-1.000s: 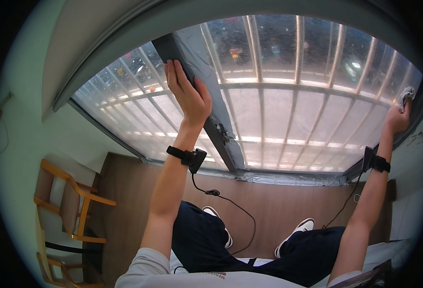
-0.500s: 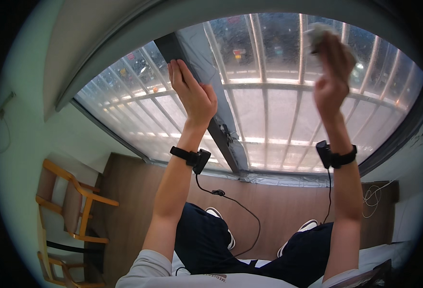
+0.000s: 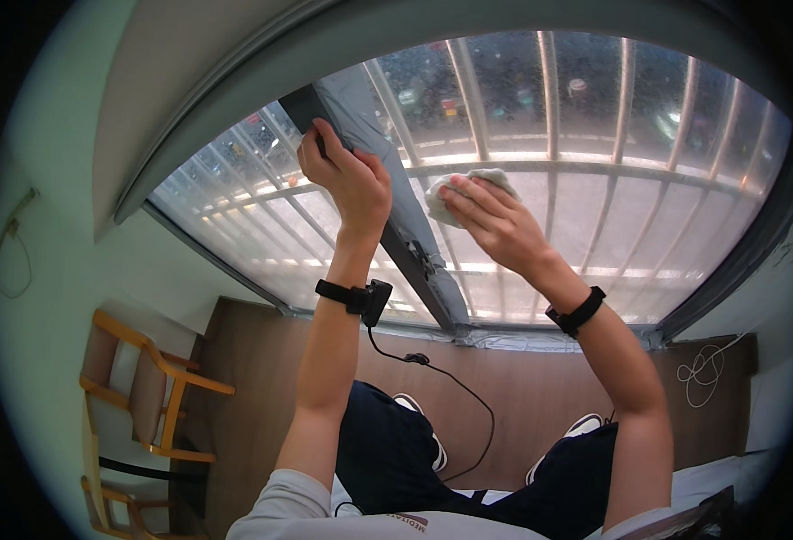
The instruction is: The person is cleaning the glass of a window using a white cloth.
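A large barred window [image 3: 585, 202] fills the view ahead, split by a dark window frame [image 3: 410, 261] with grey tape-like film [image 3: 360, 103] along it. My left hand [image 3: 351, 180] is at the upper part of this frame, its fingers bent around the edge. A crumpled whitish cloth [image 3: 441, 209] is pressed against the right pane under my right hand [image 3: 504, 225], whose fingers hold it from above, just right of the frame. Part of the cloth is hidden by the fingers. A small latch [image 3: 425, 252] sits lower on the frame.
A wooden armchair [image 3: 158, 387] stands at the left on the brown floor [image 3: 261, 387], with another partly visible behind it. A black cable [image 3: 459, 391] hangs from my left wrist strap [image 3: 356, 297]. A white cord [image 3: 702, 373] lies coiled near the right wall.
My right hand has swept the cloth down and left across the pane, from the upper right to beside the frame. My left hand's fingers have bent more at the frame.
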Demonstrator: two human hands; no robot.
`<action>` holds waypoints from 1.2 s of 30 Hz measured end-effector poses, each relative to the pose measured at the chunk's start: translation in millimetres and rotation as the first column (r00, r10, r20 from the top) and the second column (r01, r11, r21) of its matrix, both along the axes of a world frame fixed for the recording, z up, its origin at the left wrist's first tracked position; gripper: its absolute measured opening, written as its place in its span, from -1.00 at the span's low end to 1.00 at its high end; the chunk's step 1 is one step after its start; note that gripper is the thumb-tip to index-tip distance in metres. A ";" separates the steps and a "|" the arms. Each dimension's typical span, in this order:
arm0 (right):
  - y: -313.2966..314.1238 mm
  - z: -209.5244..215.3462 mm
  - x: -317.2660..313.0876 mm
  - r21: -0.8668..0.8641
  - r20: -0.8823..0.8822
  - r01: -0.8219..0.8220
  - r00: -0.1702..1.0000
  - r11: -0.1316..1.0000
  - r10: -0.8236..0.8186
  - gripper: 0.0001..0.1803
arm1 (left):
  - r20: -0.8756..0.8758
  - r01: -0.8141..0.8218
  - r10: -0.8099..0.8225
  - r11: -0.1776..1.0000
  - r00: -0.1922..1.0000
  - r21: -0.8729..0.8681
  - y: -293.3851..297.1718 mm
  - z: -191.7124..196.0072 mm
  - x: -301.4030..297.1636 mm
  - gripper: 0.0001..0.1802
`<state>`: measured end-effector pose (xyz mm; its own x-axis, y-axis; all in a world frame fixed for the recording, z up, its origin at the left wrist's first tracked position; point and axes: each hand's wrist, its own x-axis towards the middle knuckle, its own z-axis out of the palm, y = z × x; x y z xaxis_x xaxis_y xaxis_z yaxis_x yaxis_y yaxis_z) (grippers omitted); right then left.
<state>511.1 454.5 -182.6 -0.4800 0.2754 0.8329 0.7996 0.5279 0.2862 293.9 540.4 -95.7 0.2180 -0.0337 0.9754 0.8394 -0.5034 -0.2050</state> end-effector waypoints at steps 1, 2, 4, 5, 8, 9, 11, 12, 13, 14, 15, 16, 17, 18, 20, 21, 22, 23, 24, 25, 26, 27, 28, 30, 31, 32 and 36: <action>0.6 1.2 7.5 0.029 -0.036 0.012 0.999 1.000 -0.011 -0.54 | -0.001 -0.007 0.007 1.000 1.000 -0.009 -0.9 1.0 -2.3 -0.24; -0.7 6.3 19.6 0.055 -0.068 0.033 0.997 0.998 -0.029 -0.53 | 0.001 -0.005 0.005 1.000 1.000 -0.021 -0.2 0.5 -2.3 -0.22; -10.3 36.1 66.7 0.187 -0.147 0.141 0.983 0.972 -0.115 -0.45 | -0.010 -0.003 0.003 1.000 1.000 -0.016 2.7 -1.4 -3.3 -0.19; -19.2 48.9 100.4 0.153 -0.210 0.130 0.973 0.980 -0.097 -0.43 | -0.025 -0.012 0.011 1.000 1.000 -0.013 2.9 -2.3 -4.5 -0.16; -59.7 73.7 200.2 0.329 -0.372 0.322 0.908 0.888 -0.191 -0.16 | -0.035 0.021 -0.023 0.998 0.999 -0.060 -4.6 -2.5 -9.3 -0.16; -73.6 72.4 236.1 0.329 -0.466 0.475 0.833 0.816 -0.297 -0.18 | -0.035 0.023 -0.025 0.998 0.999 -0.060 -7.3 -1.6 -8.0 -0.16; -100.6 69.4 293.7 0.310 -0.611 0.674 0.682 0.670 -0.403 -0.22 | -0.034 0.051 -0.053 0.998 0.998 -0.042 -9.2 -2.2 -4.1 -0.18; -110.0 63.2 315.1 0.302 -0.665 0.724 0.626 0.620 -0.407 -0.25 | -0.035 0.051 -0.053 0.998 0.998 -0.044 -7.7 -3.5 -4.9 -0.18; -120.6 51.7 342.5 0.222 -0.745 0.752 0.542 0.621 -0.390 -0.26 | -0.021 0.046 -0.046 0.999 0.999 -0.029 -4.1 -4.6 -3.9 -0.20; -128.2 38.1 367.6 0.137 -0.815 0.766 0.447 0.628 -0.368 -0.27 | -0.010 0.034 -0.034 0.999 0.999 -0.012 -2.0 -4.4 -4.2 -0.21; -134.0 24.7 389.2 0.138 -0.814 0.768 0.448 0.626 -0.371 -0.27 | -0.008 0.037 -0.037 0.999 0.999 -0.014 0.0 -4.5 -4.3 -0.21; -139.9 12.8 408.6 0.037 -0.879 0.786 0.320 0.617 -0.354 -0.30 | 0.005 0.036 -0.036 0.999 0.999 0.000 2.1 -3.9 -3.0 -0.22; -140.2 8.2 410.4 -0.069 -0.925 0.785 0.181 0.615 -0.334 -0.32 | 0.013 0.028 -0.028 1.000 1.000 0.012 3.1 -3.8 -3.6 -0.23; -137.9 5.0 412.5 -0.071 -0.924 0.785 0.181 0.616 -0.337 -0.32 | 0.013 0.027 -0.027 1.000 1.000 0.009 3.3 -4.4 -3.4 -0.23; -128.9 8.9 396.3 -0.024 -0.892 0.864 0.209 0.504 -0.401 -0.32 | 0.013 0.028 -0.028 0.999 1.000 -0.027 -0.2 -3.3 -3.6 -0.22; -123.6 11.4 393.4 -0.027 -0.892 0.862 0.208 0.506 -0.402 -0.32 | 0.012 0.025 -0.025 0.999 1.000 -0.029 -1.3 -3.8 -5.7 -0.22; -117.0 17.8 389.0 -0.004 -0.907 0.851 0.218 0.525 -0.361 -0.32 | 0.001 0.039 -0.039 0.998 0.999 -0.040 -2.2 -3.6 -7.7 -0.22; -111.7 23.7 383.9 0.019 -0.920 0.840 0.227 0.543 -0.319 -0.31 | -0.009 0.052 -0.052 0.997 0.999 -0.050 -3.3 -3.2 -9.8 -0.21; -107.6 28.9 378.0 0.021 -0.920 0.838 0.229 0.545 -0.318 -0.31 | -0.007 0.050 -0.050 0.998 0.999 -0.049 -4.7 -3.2 -11.1 -0.21; -100.4 39.0 359.2 0.100 -0.910 0.786 0.320 0.610 -0.262 -0.31 | -0.012 0.079 -0.080 0.994 0.997 -0.077 -6.9 -4.1 -12.0 -0.20; -92.3 49.8 336.8 0.178 -0.894 0.721 0.403 0.669 -0.197 -0.31 | -0.018 0.105 -0.107 0.989 0.994 -0.104 -10.4 -2.7 -15.6 -0.18; -87.0 60.7 313.5 0.210 -0.864 0.715 0.455 0.667 -0.215 -0.29 | -0.018 0.100 -0.102 0.989 0.995 -0.107 -14.8 -1.3 -18.7 -0.18; -83.1 71.0 290.4 0.242 -0.830 0.710 0.505 0.662 -0.238 -0.28 | -0.018 0.116 -0.120 0.983 0.993 -0.144 -20.9 0.5 -20.3 -0.15; -65.9 77.0 251.4 0.294 -0.762 0.638 0.606 0.711 -0.229 -0.26 | -0.012 0.148 -0.154 0.970 0.988 -0.193 -31.9 2.9 -23.2 -0.12; -53.6 77.1 223.8 0.349 -0.698 0.607 0.677 0.714 -0.234 -0.25 | -0.016 0.141 -0.150 0.956 0.989 -0.257 -40.5 8.2 -32.1 -0.09; -44.6 79.8 195.3 0.407 -0.623 0.571 0.744 0.713 -0.240 -0.25 | -0.014 0.140 -0.152 0.939 0.988 -0.316 -45.4 12.2 -40.2 -0.06; -6.7 72.4 81.8 0.392 -0.419 0.279 0.903 0.876 -0.100 -0.20 | -0.021 0.074 -0.087 0.937 0.996 -0.341 -48.3 -2.1 -54.7 0.01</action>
<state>592.9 447.9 -110.2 -0.0833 -0.1025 0.9912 0.9630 0.2476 0.1065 239.2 492.1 -97.8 0.2629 0.2791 0.9236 0.7886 -0.6137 -0.0390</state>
